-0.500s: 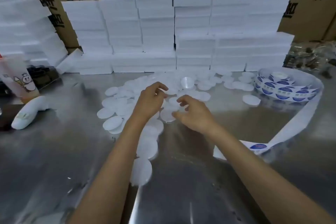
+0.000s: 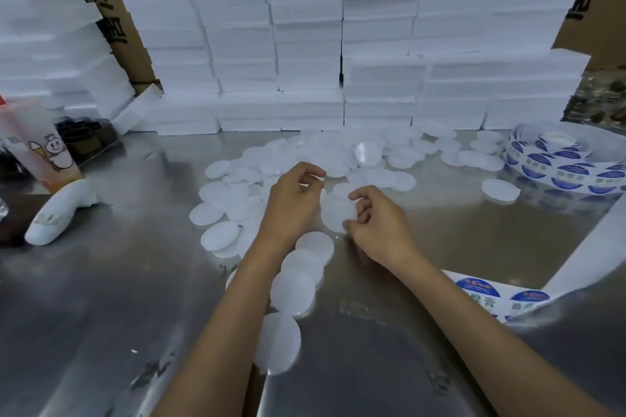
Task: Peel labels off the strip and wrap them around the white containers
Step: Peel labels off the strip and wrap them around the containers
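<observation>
Just curled fingers (image 2: 355,195) — white disc (image 2: 335,213).

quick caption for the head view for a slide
Both hands, left hand and right hand, work a white disc over a pile on the steel table, label strip at right.

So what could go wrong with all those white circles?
The right hand pinches one white disc amid a loose pile; it might lift two stuck together. The forearms hang over a row of discs and could knock them. The label strip loops loosely and might snag.
</observation>
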The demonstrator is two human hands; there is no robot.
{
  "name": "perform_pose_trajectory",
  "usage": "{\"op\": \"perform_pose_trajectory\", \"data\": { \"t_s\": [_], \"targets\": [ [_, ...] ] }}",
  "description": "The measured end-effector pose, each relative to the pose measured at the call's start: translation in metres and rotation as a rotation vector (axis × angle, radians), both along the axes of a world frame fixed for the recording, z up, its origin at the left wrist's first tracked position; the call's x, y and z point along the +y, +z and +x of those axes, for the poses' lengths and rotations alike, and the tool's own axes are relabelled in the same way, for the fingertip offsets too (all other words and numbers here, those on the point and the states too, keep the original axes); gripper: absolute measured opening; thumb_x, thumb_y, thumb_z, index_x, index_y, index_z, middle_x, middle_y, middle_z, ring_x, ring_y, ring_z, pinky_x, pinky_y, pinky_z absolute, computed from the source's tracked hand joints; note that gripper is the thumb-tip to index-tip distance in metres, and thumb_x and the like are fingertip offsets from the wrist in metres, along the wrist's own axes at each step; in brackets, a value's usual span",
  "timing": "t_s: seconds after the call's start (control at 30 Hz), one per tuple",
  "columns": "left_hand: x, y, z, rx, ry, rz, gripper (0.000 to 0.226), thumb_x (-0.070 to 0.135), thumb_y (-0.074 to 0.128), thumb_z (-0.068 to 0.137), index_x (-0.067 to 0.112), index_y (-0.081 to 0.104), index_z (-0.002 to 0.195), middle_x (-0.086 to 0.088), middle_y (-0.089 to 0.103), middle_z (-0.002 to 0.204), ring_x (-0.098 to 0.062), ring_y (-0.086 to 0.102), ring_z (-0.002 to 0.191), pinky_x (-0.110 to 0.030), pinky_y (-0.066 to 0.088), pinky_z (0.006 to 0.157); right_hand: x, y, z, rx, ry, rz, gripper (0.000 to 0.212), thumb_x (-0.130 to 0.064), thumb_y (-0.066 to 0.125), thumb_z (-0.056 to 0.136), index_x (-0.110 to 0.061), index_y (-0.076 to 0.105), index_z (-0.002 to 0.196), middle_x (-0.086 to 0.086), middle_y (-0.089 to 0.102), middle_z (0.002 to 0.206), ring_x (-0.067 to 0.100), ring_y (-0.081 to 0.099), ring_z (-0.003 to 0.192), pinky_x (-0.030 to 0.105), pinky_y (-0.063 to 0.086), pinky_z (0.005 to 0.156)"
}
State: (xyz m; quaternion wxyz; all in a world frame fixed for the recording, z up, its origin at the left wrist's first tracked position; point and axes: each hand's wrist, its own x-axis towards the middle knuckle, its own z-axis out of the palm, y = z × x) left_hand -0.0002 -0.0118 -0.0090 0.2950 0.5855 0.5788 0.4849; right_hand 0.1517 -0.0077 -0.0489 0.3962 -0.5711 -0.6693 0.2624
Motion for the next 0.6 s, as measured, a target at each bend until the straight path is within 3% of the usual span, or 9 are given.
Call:
{"op": "perform_pose_trajectory", "data": {
  "t_s": [0.07,0.13,0.23,0.33,0.4,0.5,0.6],
  "targets": [
    [-0.002,0.002,0.003,-0.012,0.005,-0.004,0.019,0.013,0.052,0.098,0.025,0.066,0.102,0.000,0.069,0.109,-0.017,0.066,0.098,-0.035,0.055,0.086,-0.003,0.006,0.001,0.005,-0.020,0.085,0.011,-0.006,0.069,0.083,-0.015,0.065,0.088,-0.004,0.059,0.079,0.008,0.053,0.067,0.019,0.042,0.066],
    [-0.006,0.007,0.006,-0.085,-0.006,-0.050,0.012,0.028,0.053,0.100,0.025,0.064,0.104,-0.002,0.069,0.110,-0.013,0.069,0.089,-0.029,0.057,0.075,-0.008,0.016,0.003,0.066,-0.033,0.217,0.010,-0.004,0.068,0.082,-0.014,0.065,0.083,-0.007,0.060,0.079,0.006,0.054,0.070,0.013,0.041,0.065],
    [-0.011,0.015,0.008,-0.386,-0.197,-0.284,0.036,0.049,0.053,0.099,0.017,0.061,0.115,-0.014,0.072,0.111,-0.025,0.074,0.084,-0.030,0.057,0.065,-0.020,0.032,0.006,0.075,-0.005,0.423,0.016,0.000,0.065,0.080,-0.015,0.065,0.086,-0.005,0.061,0.084,0.006,0.055,0.077,0.014,0.044,0.069],
    [-0.018,0.021,0.013,-0.553,-0.475,-0.342,0.035,0.029,0.057,0.100,0.001,0.064,0.120,-0.025,0.070,0.115,-0.031,0.072,0.099,-0.038,0.061,0.079,-0.029,0.039,0.008,-0.036,0.051,0.499,0.019,0.002,0.062,0.078,-0.011,0.067,0.090,-0.001,0.059,0.089,0.014,0.054,0.083,0.024,0.045,0.071],
    [-0.020,0.021,0.017,-0.545,-0.561,-0.316,0.030,0.014,0.053,0.101,-0.002,0.062,0.125,-0.022,0.068,0.121,-0.031,0.069,0.111,-0.040,0.060,0.086,-0.033,0.043,0.015,-0.087,0.089,0.450,0.016,-0.002,0.064,0.081,-0.011,0.066,0.094,-0.001,0.059,0.094,0.010,0.053,0.085,0.024,0.047,0.073],
    [-0.023,0.020,0.022,-0.610,-0.519,-0.343,0.031,0.011,0.040,0.108,0.006,0.051,0.136,-0.020,0.072,0.118,-0.037,0.072,0.104,-0.036,0.063,0.072,-0.040,0.054,0.038,-0.090,0.187,0.237,0.034,-0.017,0.071,0.083,-0.027,0.059,0.113,-0.012,0.058,0.109,-0.003,0.056,0.091,0.010,0.044,0.074],
    [-0.023,0.016,0.025,-0.586,-0.447,-0.324,0.028,0.009,0.040,0.108,0.005,0.055,0.131,-0.023,0.072,0.114,-0.039,0.073,0.098,-0.037,0.063,0.071,-0.050,0.067,0.082,-0.121,0.272,0.027,0.030,-0.027,0.075,0.082,-0.031,0.061,0.107,-0.012,0.066,0.102,0.009,0.063,0.089,0.028,0.053,0.084]
  ]
}}
